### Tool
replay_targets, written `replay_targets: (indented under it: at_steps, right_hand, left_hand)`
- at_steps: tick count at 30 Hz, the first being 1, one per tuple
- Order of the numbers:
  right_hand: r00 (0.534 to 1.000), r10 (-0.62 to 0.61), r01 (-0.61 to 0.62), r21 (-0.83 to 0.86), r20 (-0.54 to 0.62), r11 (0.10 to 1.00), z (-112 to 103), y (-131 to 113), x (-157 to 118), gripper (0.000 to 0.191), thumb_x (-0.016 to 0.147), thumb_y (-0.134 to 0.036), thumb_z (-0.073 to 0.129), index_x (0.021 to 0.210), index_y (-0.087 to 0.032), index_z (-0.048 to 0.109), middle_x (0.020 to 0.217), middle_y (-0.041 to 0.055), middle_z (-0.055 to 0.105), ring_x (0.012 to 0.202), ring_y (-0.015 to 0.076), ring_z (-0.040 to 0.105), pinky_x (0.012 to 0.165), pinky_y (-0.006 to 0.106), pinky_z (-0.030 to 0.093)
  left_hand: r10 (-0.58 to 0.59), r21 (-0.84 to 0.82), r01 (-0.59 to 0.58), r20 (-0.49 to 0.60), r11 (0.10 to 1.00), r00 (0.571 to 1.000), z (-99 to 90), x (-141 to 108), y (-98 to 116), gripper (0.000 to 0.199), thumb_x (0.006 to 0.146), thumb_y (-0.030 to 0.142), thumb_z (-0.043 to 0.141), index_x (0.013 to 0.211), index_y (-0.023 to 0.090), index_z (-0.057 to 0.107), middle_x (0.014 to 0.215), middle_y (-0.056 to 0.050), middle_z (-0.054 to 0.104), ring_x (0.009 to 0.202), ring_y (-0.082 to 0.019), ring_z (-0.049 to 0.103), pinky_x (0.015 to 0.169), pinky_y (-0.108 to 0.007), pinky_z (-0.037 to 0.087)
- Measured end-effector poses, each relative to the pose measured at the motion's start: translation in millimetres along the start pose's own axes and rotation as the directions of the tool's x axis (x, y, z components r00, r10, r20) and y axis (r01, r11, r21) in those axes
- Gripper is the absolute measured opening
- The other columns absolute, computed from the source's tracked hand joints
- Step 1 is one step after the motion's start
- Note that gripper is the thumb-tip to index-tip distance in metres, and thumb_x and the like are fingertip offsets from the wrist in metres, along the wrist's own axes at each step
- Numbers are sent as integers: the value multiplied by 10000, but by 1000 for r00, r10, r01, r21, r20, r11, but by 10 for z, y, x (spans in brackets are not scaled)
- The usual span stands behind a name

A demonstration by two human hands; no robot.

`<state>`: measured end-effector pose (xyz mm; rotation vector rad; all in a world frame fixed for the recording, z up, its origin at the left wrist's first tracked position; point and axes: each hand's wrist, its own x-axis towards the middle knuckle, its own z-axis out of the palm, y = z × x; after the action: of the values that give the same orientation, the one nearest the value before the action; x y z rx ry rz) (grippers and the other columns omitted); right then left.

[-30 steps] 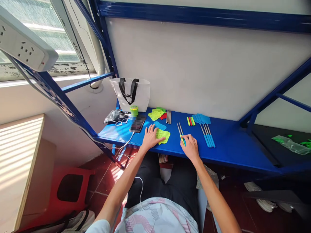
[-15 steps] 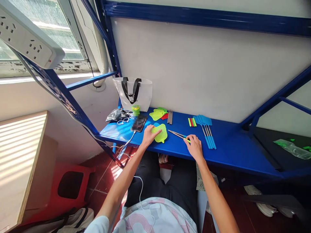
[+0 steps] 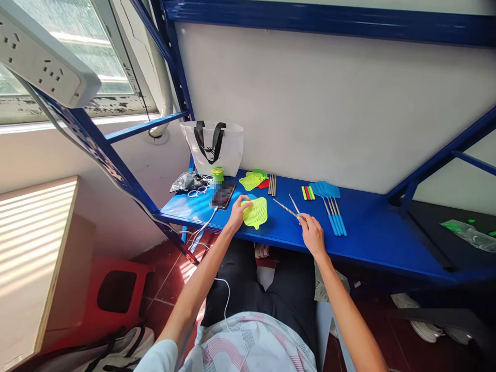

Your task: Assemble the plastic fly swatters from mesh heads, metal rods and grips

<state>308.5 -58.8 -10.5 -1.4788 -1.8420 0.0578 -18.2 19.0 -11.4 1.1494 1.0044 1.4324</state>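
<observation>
My left hand pinches the left edge of a yellow-green perforated fly swatter head above the table's front edge. A blue piece shows only partly behind it. In my right hand are two thin metal rods, their tips spread apart and pointing left; a bit of yellow-green handle shows at the fingers, and the palm side is hidden. Several blue fly swatters lie to the right of that hand. Short coloured handles rest beside them. Behind my left hand are more green and red swatter heads and several loose metal rods.
The blue table stands against a white wall within a blue metal frame. A phone with a white cable, scissors, a green tub and a white bag occupy its left end. A power strip is at upper left.
The rods in my right hand have fanned apart and tilt more upward, and that hand has shifted slightly right. My left thumb has drawn back to the swatter head's edge.
</observation>
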Motion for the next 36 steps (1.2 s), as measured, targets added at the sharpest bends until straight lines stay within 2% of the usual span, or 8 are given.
replay_targets:
  at_steps: [3, 7, 12, 16, 21, 25, 30, 36]
  right_hand:
    - [995, -87, 91, -96, 43, 991, -15, -96, -31, 562, 1218, -506, 298, 1448, -287, 761, 1132, 131, 793, 1066, 321, 726, 956, 434, 548]
    - [996, -83, 90, -212, 43, 973, -27, -136, -57, 539, 1208, -542, 376, 1444, -312, 802, 1018, 115, 758, 983, 302, 717, 890, 408, 534]
    - [991, -134, 131, -181, -3, 975, -9, -105, -56, 533, 1212, -506, 387, 1292, -252, 849, 1061, 137, 812, 989, 306, 747, 873, 415, 552]
    - [977, -203, 198, -62, -73, 978, 13, -159, -36, 469, 1221, -446, 408, 1366, -244, 806, 1127, 122, 836, 1043, 280, 774, 856, 374, 580]
    - [979, -200, 194, -108, -50, 975, 66, -277, -44, 413, 1210, -468, 483, 1315, -271, 831, 1019, 86, 821, 925, 236, 774, 770, 323, 547]
    - [978, -209, 202, -162, -23, 966, 103, -285, -70, 412, 1212, -478, 497, 1272, -264, 844, 997, 79, 822, 897, 219, 776, 703, 305, 499]
    - [977, -212, 207, -153, -16, 966, 105, -266, -74, 434, 1221, -480, 478, 1246, -236, 836, 1014, 83, 836, 904, 223, 786, 701, 309, 495]
    - [983, -180, 177, -120, -15, 977, 105, -277, -74, 429, 1218, -465, 469, 1225, -236, 832, 1030, 93, 843, 883, 220, 789, 713, 314, 513]
  left_hand:
    - [-22, 23, 22, 36, 999, 999, -21, -2, 11, 442, 871, 574, 791, 1157, 256, 679, 1003, -58, 745, 911, -293, 782, 717, -410, 641]
    - [14, -96, -7, 71, 995, 997, -26, -6, 57, 803, 795, 537, 924, 1492, 231, 667, 1203, -119, 801, 1141, -354, 795, 955, -501, 660]
    - [-28, -289, 38, 39, 957, 999, -20, -4, 69, 811, 721, 485, 1044, 1403, 165, 744, 1322, -171, 804, 1302, -383, 753, 1127, -537, 605]
    - [-93, -403, 91, 15, 911, 996, -40, 4, 50, 860, 720, 431, 1069, 1460, 165, 719, 1373, -171, 794, 1318, -381, 754, 1085, -495, 635]
    - [-104, -433, 81, -30, 898, 994, -52, 19, 45, 871, 780, 448, 1031, 1550, 237, 685, 1495, -130, 746, 1323, -362, 745, 973, -434, 691]
    - [-117, -423, 130, 56, 897, 992, -35, 12, 57, 789, 791, 383, 999, 1511, 220, 717, 1509, -143, 724, 1344, -374, 721, 947, -436, 704]
    - [-91, -374, 149, 168, 915, 982, -4, -21, 54, 820, 767, 303, 987, 1533, 226, 705, 1537, -145, 701, 1387, -372, 692, 958, -387, 687]
    - [-70, -396, 110, 113, 912, 991, -10, -12, 32, 895, 800, 329, 980, 1617, 230, 630, 1539, -165, 699, 1346, -357, 723, 924, -362, 686]
